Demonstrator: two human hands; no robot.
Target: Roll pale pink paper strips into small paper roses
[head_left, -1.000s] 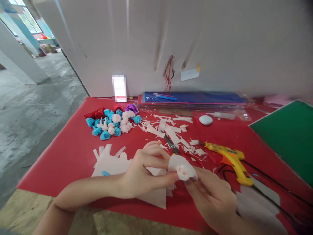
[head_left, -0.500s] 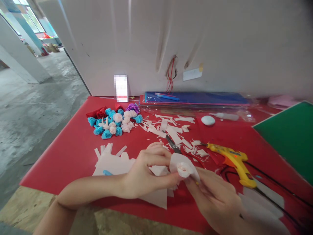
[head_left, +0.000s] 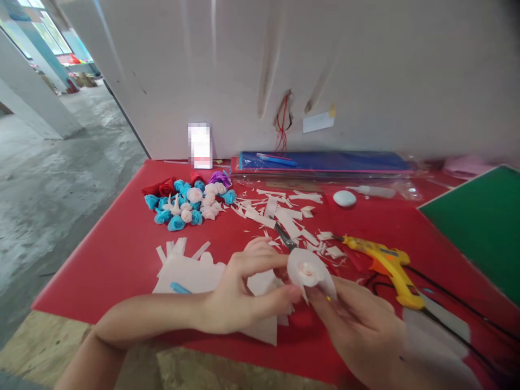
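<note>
A white paper rose [head_left: 309,269] with a rolled centre and a wide outer petal faces up between my two hands. My right hand [head_left: 359,319] is closed around its base from below; a small yellow tip shows beside the fingers. At the rose's left edge, my left hand [head_left: 244,292] has its thumb and forefinger against the petal, partly hidden by it. Under my left forearm lie white paper sheets [head_left: 187,271] with a blue pen-like stick [head_left: 179,287]. Just behind the rose, dark-bladed scissors [head_left: 285,236] rest on the red table [head_left: 101,244].
Blue, pale pink, red and purple paper roses [head_left: 189,203] cluster at the left. White paper scraps [head_left: 286,216] spread across the middle. To the right are a yellow glue gun [head_left: 384,262] with cord, a white egg-shaped object [head_left: 344,199] and a green board [head_left: 483,227]. A phone [head_left: 200,146] leans against the wall.
The rose has tilted to face further up and shifted slightly, showing more of its round outer petal. My right hand has turned with it; my left thumb has slid toward the petal's lower edge.
</note>
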